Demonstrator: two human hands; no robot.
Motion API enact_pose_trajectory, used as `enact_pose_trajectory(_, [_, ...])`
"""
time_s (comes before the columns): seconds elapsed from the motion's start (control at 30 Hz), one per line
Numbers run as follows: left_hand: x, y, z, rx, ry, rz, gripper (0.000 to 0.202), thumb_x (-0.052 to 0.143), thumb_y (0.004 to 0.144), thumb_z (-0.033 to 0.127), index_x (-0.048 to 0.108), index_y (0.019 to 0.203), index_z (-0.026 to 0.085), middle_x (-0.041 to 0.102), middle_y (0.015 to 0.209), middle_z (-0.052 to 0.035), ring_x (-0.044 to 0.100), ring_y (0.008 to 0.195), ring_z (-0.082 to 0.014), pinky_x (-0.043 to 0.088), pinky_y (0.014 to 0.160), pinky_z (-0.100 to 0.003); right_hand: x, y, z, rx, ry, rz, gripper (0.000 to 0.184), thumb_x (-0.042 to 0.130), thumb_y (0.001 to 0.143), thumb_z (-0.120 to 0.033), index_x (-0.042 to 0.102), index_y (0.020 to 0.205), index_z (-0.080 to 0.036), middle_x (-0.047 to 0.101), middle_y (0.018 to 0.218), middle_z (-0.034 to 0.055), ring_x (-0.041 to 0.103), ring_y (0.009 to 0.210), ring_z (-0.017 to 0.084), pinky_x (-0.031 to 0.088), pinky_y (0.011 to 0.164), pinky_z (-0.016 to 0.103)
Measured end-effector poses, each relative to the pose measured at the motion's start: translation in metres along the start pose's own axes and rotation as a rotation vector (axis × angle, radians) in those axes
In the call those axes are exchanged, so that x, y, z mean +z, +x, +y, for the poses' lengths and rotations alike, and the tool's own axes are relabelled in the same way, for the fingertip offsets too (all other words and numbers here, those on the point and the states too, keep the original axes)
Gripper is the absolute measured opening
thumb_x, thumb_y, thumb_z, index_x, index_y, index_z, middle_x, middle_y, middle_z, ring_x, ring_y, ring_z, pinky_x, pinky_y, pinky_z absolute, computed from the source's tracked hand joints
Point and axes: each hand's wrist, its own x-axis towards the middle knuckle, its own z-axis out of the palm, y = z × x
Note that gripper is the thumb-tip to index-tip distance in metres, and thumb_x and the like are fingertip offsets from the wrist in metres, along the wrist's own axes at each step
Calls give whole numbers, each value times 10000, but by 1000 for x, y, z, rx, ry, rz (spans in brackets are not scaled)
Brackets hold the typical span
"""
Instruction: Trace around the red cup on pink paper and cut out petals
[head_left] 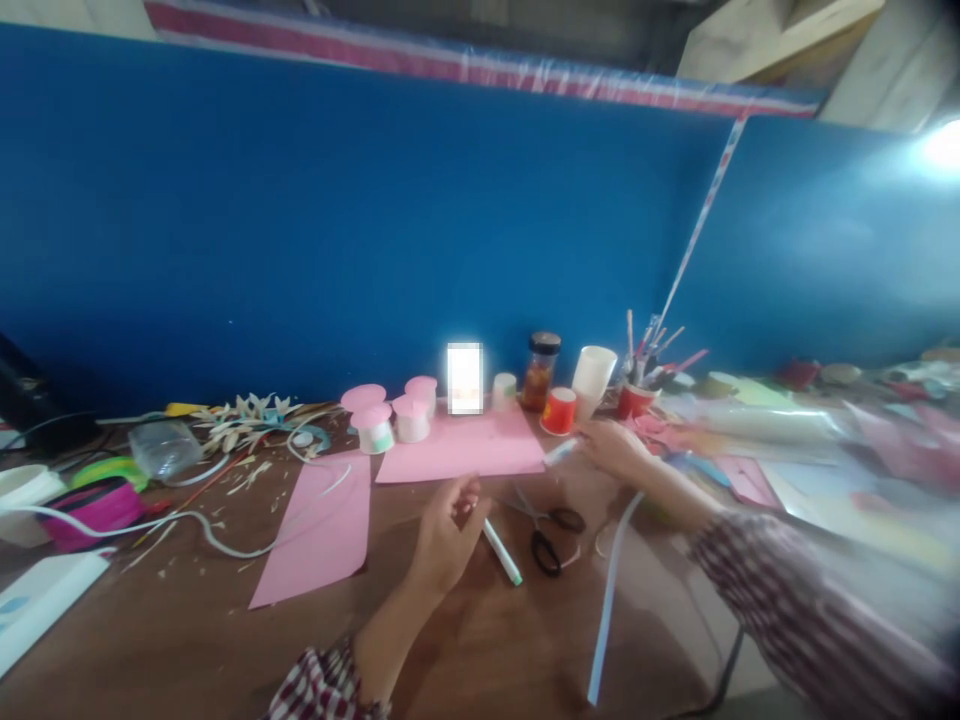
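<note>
My left hand hovers low over the brown table, fingers loosely curled and thumb apart, with nothing visible in them. Just right of its thumb lies a white marker with a green end. My right hand reaches forward near a red paper cup. Its fingertips close on a short whitish piece, too blurred to name, at the edge of a pink paper sheet. Scissors with black handles rest between my hands. A long pale strip hangs below my right forearm.
Several white cups with pink paper discs stand before the blue wall. Beside the red cup are a dark-lidded jar and a tall white cup. A second pink sheet, a white cable and scraps lie left; papers crowd the right.
</note>
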Motion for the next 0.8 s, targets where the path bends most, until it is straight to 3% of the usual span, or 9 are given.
enact_pose_trajectory(0.17, [-5,1,0,2,53,19,356,556,794,337,566,1111,176,639,979,-79,617,815,-160,505,755,-320,2,15,14,56,-28,-23,224,552,801,-198,655,999,-181,690,927,90,632,843,222,410,692,248])
enact_pose_trajectory(0.3, [-5,1,-6,48,95,38,346,531,813,329,560,1121,174,637,975,-76,615,805,-158,511,736,-312,4,12,2,51,-17,34,290,484,845,-195,605,1103,-140,658,1039,132,619,904,233,411,720,264])
enact_pose_trajectory(0.4, [-4,2,-10,128,141,25,291,499,835,295,574,1090,176,635,966,-68,610,814,-150,511,744,-296,8,-4,-27,-31,23,42,285,445,879,-233,598,1104,-149,662,1025,107,617,898,207,408,718,248])
enact_pose_trajectory(0.47, [-5,3,-11,185,194,14,265,479,847,267,582,1075,180,632,987,-68,605,862,-154,501,792,-304,12,-23,-56,-140,68,7,233,460,882,-277,629,1021,-198,683,926,46,623,821,167,402,682,220])
enact_pose_trajectory(0.57, [-12,2,-8,213,330,14,247,459,855,252,592,1051,179,632,1017,-73,588,948,-180,466,877,-349,17,-58,-102,-341,96,-88,181,477,872,-266,640,854,-190,675,824,40,617,748,169,396,656,240])
enact_pose_trajectory(0.67, [-29,-5,-4,183,472,-12,244,471,845,251,595,1042,179,627,1038,-75,571,993,-196,445,909,-366,19,-88,-133,-402,35,-205,148,567,817,-271,621,914,-173,660,877,73,619,829,212,420,699,273])
enact_pose_trajectory(0.8, [-68,-27,-5,192,749,-96,279,468,843,256,577,1088,179,589,1115,-86,528,1063,-223,414,942,-402,23,-103,-144,-340,-22,-228,227,601,786,-209,594,1002,-141,632,927,117,602,899,243,432,753,311])
